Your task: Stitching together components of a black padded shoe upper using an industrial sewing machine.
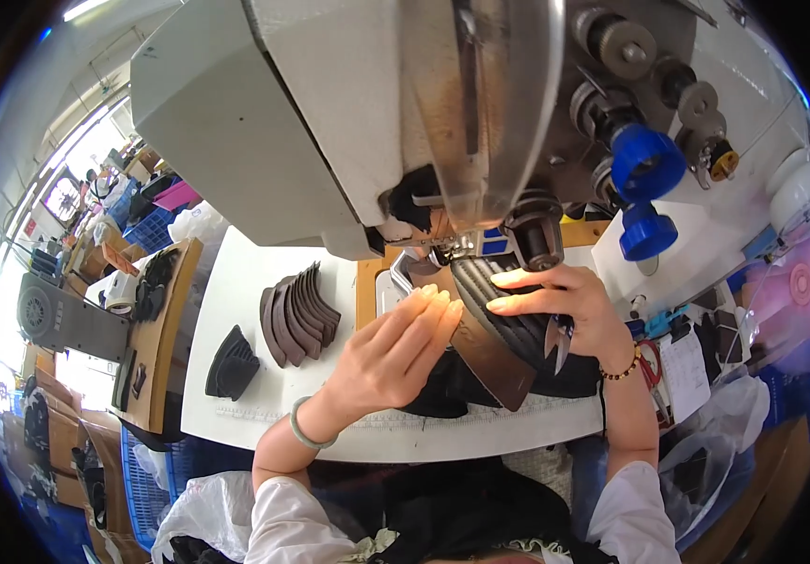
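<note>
A sewing machine (348,113) stands over the white table, its needle area just beyond my fingers. Under it lies a black ribbed, leather-like piece (494,291) with a smooth brown leather-like strip (494,362) along its left side. My left hand (391,352) is closed, its fingers pressed together at the left edge of the brown strip; the thumb is hidden. My right hand (569,310) rests two spread fingers on the black ribs. Its other fingers are curled around thread snips (558,346), whose blades point toward me.
On the white table (226,414) to the left lie fanned brown curved pieces (297,315) and a small black stack (233,364). Blue knobs (646,162) project at the machine's right. A wooden side table (165,348) stands far left; a blue basket (146,489) sits below.
</note>
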Tool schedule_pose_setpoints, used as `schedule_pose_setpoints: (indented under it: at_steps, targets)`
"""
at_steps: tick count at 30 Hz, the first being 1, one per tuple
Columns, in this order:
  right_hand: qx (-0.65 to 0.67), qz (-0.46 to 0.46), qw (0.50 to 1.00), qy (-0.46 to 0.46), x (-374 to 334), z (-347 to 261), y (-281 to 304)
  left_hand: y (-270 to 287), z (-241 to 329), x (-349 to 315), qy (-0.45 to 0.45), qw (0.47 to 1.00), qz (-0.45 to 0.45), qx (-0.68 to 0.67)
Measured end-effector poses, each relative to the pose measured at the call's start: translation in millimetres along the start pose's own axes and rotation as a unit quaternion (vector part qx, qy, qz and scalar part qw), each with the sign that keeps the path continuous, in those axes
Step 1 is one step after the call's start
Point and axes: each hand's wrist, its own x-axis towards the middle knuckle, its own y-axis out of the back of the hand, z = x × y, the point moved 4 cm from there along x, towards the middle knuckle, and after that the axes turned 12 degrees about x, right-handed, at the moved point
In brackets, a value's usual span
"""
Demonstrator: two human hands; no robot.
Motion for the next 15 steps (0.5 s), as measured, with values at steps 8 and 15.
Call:
schedule_pose_setpoints:
  at_steps: [8,15]
  targets:
    - [-0.076,-0.024,0.997,-0.007,0,-5,-3,0,-2,1,-0.017,1.000,0.012,0.006]
    - [-0.093,0.000,0.995,-0.030,11,-3,-6,-18,-17,-6,0.043,0.998,0.041,-0.032]
